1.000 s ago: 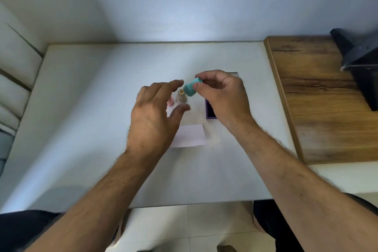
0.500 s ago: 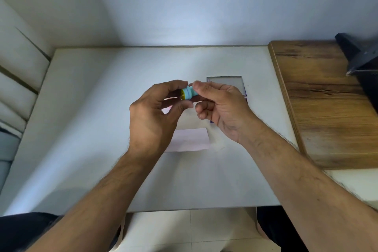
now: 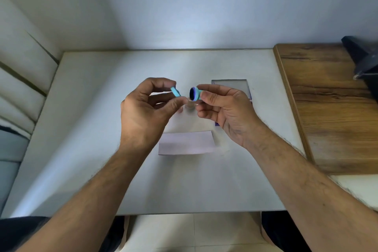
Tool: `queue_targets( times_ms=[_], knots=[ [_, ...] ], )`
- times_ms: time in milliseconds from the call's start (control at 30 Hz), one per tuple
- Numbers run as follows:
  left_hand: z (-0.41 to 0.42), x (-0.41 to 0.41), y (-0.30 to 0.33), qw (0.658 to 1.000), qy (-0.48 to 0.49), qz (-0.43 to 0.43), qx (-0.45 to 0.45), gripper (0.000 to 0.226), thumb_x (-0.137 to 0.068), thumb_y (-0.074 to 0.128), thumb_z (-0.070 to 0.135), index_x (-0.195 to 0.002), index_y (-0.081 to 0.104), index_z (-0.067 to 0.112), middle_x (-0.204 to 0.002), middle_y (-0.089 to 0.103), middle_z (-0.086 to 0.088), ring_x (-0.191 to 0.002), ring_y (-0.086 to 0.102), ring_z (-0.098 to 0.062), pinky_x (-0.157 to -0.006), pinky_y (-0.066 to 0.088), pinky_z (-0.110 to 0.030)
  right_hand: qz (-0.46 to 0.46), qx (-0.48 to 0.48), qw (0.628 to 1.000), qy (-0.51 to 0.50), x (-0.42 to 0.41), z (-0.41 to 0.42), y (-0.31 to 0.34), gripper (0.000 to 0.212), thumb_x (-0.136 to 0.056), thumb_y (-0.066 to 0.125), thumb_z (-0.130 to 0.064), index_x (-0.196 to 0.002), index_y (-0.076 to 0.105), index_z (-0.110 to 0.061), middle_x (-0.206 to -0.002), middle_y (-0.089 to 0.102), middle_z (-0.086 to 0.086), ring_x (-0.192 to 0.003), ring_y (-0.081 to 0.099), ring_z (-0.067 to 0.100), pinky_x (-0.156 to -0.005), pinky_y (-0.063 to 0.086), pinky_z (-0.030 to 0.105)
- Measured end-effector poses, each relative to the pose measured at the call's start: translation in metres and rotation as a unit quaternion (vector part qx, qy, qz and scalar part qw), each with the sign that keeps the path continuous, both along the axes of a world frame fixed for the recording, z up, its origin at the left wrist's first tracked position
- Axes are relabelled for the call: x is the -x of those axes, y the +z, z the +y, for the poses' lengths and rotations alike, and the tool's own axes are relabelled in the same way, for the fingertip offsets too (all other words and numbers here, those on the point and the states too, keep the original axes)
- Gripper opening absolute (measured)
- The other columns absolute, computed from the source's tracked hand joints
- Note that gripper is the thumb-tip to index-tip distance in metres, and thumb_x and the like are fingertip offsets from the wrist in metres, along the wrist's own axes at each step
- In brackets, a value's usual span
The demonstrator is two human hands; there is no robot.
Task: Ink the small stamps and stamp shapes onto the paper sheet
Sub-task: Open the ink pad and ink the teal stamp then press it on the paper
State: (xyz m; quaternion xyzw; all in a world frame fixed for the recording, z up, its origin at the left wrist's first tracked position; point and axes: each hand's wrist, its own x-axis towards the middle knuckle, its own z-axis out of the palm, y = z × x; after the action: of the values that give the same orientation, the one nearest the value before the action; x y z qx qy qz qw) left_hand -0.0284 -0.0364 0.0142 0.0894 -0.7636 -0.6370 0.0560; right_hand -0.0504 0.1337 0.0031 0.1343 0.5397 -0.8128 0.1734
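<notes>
My right hand (image 3: 223, 112) pinches a small teal stamp (image 3: 195, 93) above the table, its dark inked face turned to the left. My left hand (image 3: 147, 108) holds the stamp's teal cap (image 3: 175, 91) between thumb and forefinger, a short gap from the stamp. Below and between the hands stands a beige stamp (image 3: 190, 106), partly hidden. The pale paper sheet (image 3: 187, 143) lies flat nearer to me. The ink pad case (image 3: 230, 86) lies behind my right hand, with its purple edge (image 3: 216, 124) showing under the palm.
The white table (image 3: 102, 129) ends at a front edge close to my body. A wooden surface (image 3: 331, 108) adjoins it on the right, with a dark object (image 3: 366, 67) at its far end. Cushions sit at the left.
The hands met at the teal stamp half a second ago. The left hand has since pulled the cap off to the left, and the stamp's dark face is exposed.
</notes>
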Motion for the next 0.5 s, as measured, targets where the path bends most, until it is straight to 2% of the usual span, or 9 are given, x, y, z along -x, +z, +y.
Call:
queue_targets(
  times_ms=[133,233,300,333,400,500],
  knots=[
    [-0.016,0.003,-0.009,0.995,0.038,-0.055,0.077,0.03,-0.071,0.086,0.021,-0.086,0.061,0.021,-0.089,0.074,0.013,-0.079,0.073,-0.002,-0.073,0.058,-0.025,-0.003,-0.001,1.0,-0.008,0.0,0.0,0.0,0.016,-0.085,0.064,0.003,-0.1,0.07,0.0,-0.076,0.071,0.017,-0.062,0.068,0.022,-0.059,0.058,0.028],
    [-0.026,0.004,-0.02,0.979,0.038,-0.085,0.182,0.031,-0.073,0.084,0.03,-0.091,0.059,0.026,-0.089,0.073,0.018,-0.074,0.067,0.007,-0.063,0.052,-0.011,-0.004,-0.018,1.0,-0.022,0.001,-0.001,-0.001,0.015,-0.084,0.066,0.002,-0.098,0.071,-0.001,-0.075,0.07,0.016,-0.061,0.067,0.021,-0.058,0.058,0.028],
    [-0.031,0.004,-0.028,0.964,0.005,-0.101,0.248,0.037,-0.076,0.081,0.034,-0.105,0.058,0.033,-0.097,0.071,0.02,-0.081,0.065,0.001,-0.068,0.048,-0.013,-0.001,-0.035,0.999,-0.032,0.001,0.0,-0.002,0.015,-0.084,0.067,0.002,-0.096,0.072,-0.003,-0.076,0.07,0.015,-0.06,0.065,0.021,-0.058,0.058,0.028],
    [-0.032,0.003,-0.034,0.952,-0.015,-0.101,0.287,0.04,-0.079,0.078,0.036,-0.113,0.057,0.037,-0.103,0.071,0.02,-0.091,0.064,-0.005,-0.078,0.048,-0.019,0.0,-0.04,0.999,-0.034,0.001,0.0,-0.002,0.014,-0.084,0.067,0.001,-0.096,0.072,-0.004,-0.076,0.07,0.015,-0.061,0.064,0.021,-0.058,0.057,0.028],
    [-0.033,0.001,-0.043,0.919,-0.044,-0.091,0.382,0.043,-0.086,0.069,0.036,-0.125,0.053,0.041,-0.107,0.07,0.018,-0.109,0.055,-0.015,-0.092,0.037,-0.028,0.002,-0.046,0.998,-0.03,0.0,0.0,-0.002,0.013,-0.084,0.067,0.001,-0.094,0.072,-0.005,-0.076,0.069,0.015,-0.061,0.063,0.021,-0.059,0.057,0.028],
    [-0.03,-0.005,-0.046,0.884,-0.044,-0.067,0.461,0.042,-0.092,0.06,0.03,-0.132,0.053,0.04,-0.082,0.066,0.014,-0.113,0.047,-0.017,-0.086,0.025,-0.029,0.001,-0.049,0.998,-0.027,0.0,-0.001,-0.002,0.012,-0.084,0.067,0.001,-0.093,0.072,-0.006,-0.078,0.068,0.016,-0.06,0.063,0.021,-0.058,0.057,0.028]
  ],
)
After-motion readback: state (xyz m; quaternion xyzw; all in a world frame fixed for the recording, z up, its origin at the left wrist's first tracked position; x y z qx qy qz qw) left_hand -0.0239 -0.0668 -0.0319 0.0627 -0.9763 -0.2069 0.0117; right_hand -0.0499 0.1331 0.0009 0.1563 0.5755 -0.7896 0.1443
